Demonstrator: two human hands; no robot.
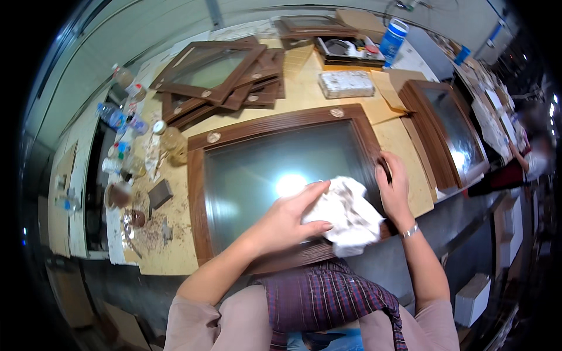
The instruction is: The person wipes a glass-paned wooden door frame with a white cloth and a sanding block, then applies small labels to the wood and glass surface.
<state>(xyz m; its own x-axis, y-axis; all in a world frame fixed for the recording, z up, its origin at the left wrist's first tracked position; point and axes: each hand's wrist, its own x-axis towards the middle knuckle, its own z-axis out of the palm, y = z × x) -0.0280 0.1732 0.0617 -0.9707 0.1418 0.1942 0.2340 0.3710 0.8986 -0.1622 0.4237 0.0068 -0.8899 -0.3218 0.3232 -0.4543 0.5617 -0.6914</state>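
In front of me a brown wooden frame [199,210] with a frosted glass pane [257,175] lies flat on the table. My left hand [287,216] is closed on a crumpled white cloth [354,219] with brown stains, over the lower right of the pane. Some of its fingers are hidden by the cloth. On the frame's right side rail, my right hand [396,190] is closed, its thumb on the inner side and its fingers toward the outer edge. Light glares off the middle of the glass.
Similar frames lie stacked at the back left [205,73], and more stand at the right [433,134]. Bottles and a jar [172,143] crowd the left edge near a grey block [159,193]. Behind are a white block [346,84], a black tray [339,60] and a blue can [394,41].
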